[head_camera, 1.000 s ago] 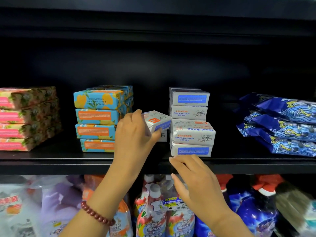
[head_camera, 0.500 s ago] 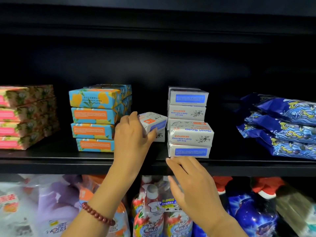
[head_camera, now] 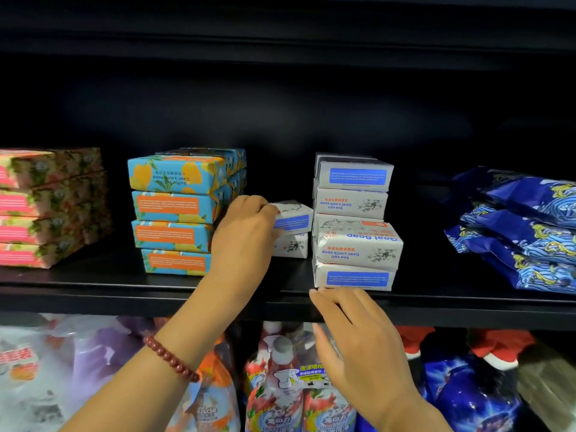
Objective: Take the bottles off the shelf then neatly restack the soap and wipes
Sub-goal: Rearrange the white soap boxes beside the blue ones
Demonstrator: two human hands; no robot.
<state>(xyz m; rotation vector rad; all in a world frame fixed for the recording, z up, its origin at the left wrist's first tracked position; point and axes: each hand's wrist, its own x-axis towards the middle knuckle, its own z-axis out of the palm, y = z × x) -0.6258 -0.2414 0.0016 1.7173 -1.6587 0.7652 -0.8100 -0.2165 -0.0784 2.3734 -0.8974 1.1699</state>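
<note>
White soap bar point(head_camera: 293, 217) lies on another just left of the goat-soap stack point(head_camera: 355, 244), long axis toward it. Our left hand point(head_camera: 246, 232), the nearer, grips its left end; our right hand point(head_camera: 355, 338) hovers with straight fingers, holding nothing.

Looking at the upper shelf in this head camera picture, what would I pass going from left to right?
Pink floral soap stack → blue-and-orange soap stack → white soap bar lying atop another → tall white goat soap stack → blue wipes packs.
</note>
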